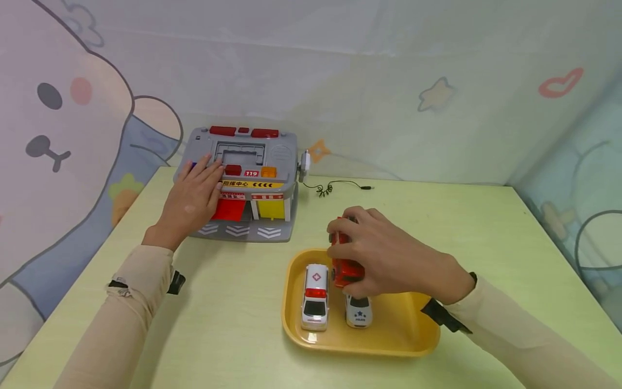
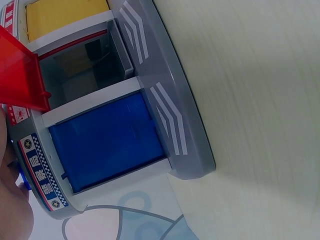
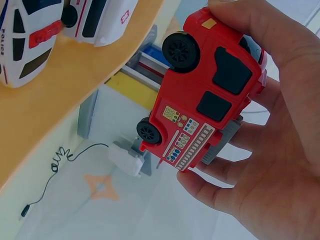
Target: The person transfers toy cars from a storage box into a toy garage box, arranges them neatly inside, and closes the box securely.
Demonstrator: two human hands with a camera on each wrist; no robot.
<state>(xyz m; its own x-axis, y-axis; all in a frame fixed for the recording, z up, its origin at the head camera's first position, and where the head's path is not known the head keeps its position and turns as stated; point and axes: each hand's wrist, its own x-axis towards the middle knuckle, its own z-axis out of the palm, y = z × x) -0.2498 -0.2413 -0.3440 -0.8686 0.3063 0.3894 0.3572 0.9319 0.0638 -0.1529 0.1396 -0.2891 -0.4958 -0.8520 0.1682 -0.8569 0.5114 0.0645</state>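
My right hand (image 1: 389,254) grips a red toy fire truck (image 3: 200,95) by its ends, above the yellow tray (image 1: 389,352). In the tray sit a white toy ambulance (image 1: 316,310) and a white toy police car (image 1: 359,313), the latter partly hidden under my hand. My left hand (image 1: 191,200) rests with extended fingers on the left top of a grey toy garage (image 1: 279,156). The garage's red door (image 2: 20,75) is swung up, baring the bay behind it. Its blue door (image 2: 107,142) and yellow door (image 1: 270,209) are down.
A thin black coiled cable (image 1: 335,185) with a plug trails on the table (image 1: 233,324) right of the garage. A white piece (image 1: 304,165) juts from the garage's right side. Behind the table hangs a printed backdrop (image 1: 364,108).
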